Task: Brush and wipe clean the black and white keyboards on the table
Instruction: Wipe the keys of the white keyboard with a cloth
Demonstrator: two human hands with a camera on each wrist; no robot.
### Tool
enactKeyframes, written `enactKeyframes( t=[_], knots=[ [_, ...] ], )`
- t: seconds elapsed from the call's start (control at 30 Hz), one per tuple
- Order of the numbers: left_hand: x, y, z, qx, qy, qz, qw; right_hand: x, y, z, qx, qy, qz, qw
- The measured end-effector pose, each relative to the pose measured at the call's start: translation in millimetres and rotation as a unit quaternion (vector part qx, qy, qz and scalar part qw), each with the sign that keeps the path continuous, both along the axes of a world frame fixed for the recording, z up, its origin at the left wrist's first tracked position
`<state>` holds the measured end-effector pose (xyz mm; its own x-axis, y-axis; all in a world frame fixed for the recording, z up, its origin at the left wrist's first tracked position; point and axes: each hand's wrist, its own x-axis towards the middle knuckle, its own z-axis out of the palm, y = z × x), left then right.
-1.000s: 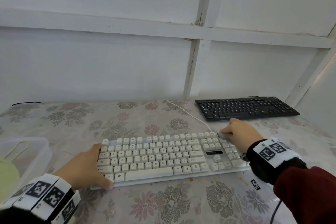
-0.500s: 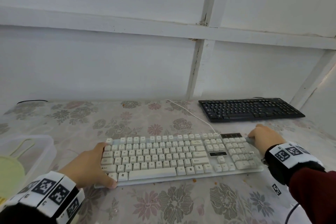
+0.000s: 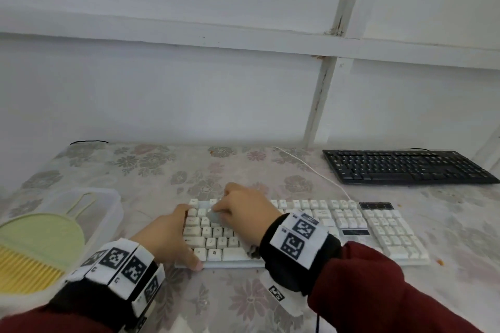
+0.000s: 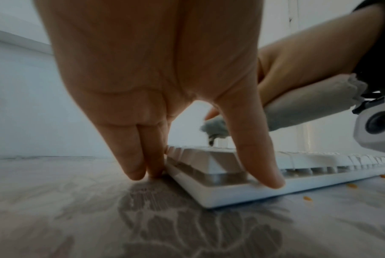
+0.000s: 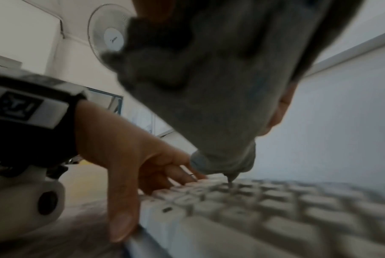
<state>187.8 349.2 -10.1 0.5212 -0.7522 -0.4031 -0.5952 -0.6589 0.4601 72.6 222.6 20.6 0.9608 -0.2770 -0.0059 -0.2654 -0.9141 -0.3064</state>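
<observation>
The white keyboard [image 3: 324, 224] lies across the flowered table in front of me. My left hand [image 3: 178, 235] steadies its left end: straight fingers [image 4: 142, 157] press the side and the thumb [image 4: 259, 165] presses the front edge. My right hand [image 3: 238, 208] grips a bunched grey cloth [image 5: 209, 104] over the upper-left keys. A small dark tip [image 5: 230, 179] pokes from the cloth onto a key. What the cloth wraps is hidden. The black keyboard [image 3: 405, 167] lies at the far right, untouched.
A clear plastic box [image 3: 108, 197] at the left holds a green brush with yellow bristles [image 3: 32, 246]. The white keyboard's cable [image 3: 311, 170] runs back to the wall. Orange crumbs [image 3: 439, 261] lie by the keyboard's right front corner. The wall stands close behind.
My right hand has swept with the cloth from the keyboard's right end to its upper-left keys. The left hand has stayed on the left end.
</observation>
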Motion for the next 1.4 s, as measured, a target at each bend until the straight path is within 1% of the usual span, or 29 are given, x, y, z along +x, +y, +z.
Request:
enactKeyframes(
  t=[0.07, 0.2, 0.43, 0.53, 0.63, 0.73, 0.83, 0.93, 1.0, 1.03, 1.1, 1.2, 1.27, 1.33, 1.4],
  knots=[
    [0.8, -0.2, 1.2, 0.001, -0.003, -0.009, 1.000, 21.2, 15.7, -7.0, -0.030, 0.012, 0.031, 0.999],
    [-0.4, -0.5, 1.0, 0.007, -0.019, -0.008, 1.000, 37.2, 34.1, -8.4, -0.067, 0.041, 0.045, 0.996],
    [-0.4, -0.4, 0.9, 0.003, -0.022, -0.017, 1.000, 27.5, 47.2, -2.8, -0.123, 0.078, 0.045, 0.988],
    [0.5, 0.1, -0.1, 0.000, -0.019, -0.013, 1.000, 22.1, 41.2, -0.7, -0.116, 0.083, 0.020, 0.990],
    [1.7, 0.9, -0.4, -0.007, -0.006, -0.007, 1.000, 9.3, 28.6, -0.7, -0.140, 0.089, 0.033, 0.986],
    [2.7, 1.6, -0.7, -0.006, 0.004, -0.002, 1.000, -2.8, 15.4, -7.0, -0.131, 0.081, 0.035, 0.987],
    [2.8, 1.5, -0.9, -0.006, 0.009, 0.000, 1.000, -11.8, 3.9, -12.3, -0.120, 0.074, 0.020, 0.990],
    [3.5, 1.9, -1.5, -0.007, 0.014, 0.001, 1.000, -18.6, -8.6, -21.2, -0.112, 0.073, -0.006, 0.991],
    [5.0, 2.6, -1.9, -0.008, 0.025, 0.000, 1.000, -22.3, -16.1, -23.5, -0.093, 0.066, -0.038, 0.993],
    [6.1, 2.8, -2.1, -0.010, 0.031, 0.000, 0.999, -24.0, -19.3, -21.0, -0.078, 0.066, -0.057, 0.993],
    [7.7, 3.1, -2.7, -0.013, 0.039, 0.001, 0.999, -24.8, -21.9, -15.3, -0.049, 0.070, -0.069, 0.994],
    [8.6, 2.7, -3.6, -0.015, 0.040, 0.002, 0.999, -15.3, -7.9, -6.7, -0.013, 0.031, -0.031, 0.999],
    [9.0, 2.1, -5.0, -0.014, 0.045, 0.001, 0.999, 0.2, 9.2, -4.8, -0.004, 0.024, 0.008, 1.000],
    [8.5, 1.3, -4.9, -0.011, 0.033, 0.000, 0.999, 17.3, 25.5, -4.7, -0.024, 0.039, 0.044, 0.998],
    [7.3, 0.6, -4.4, -0.010, 0.018, -0.001, 1.000, 29.1, 35.8, -7.0, -0.052, 0.068, 0.064, 0.994]
  ],
)
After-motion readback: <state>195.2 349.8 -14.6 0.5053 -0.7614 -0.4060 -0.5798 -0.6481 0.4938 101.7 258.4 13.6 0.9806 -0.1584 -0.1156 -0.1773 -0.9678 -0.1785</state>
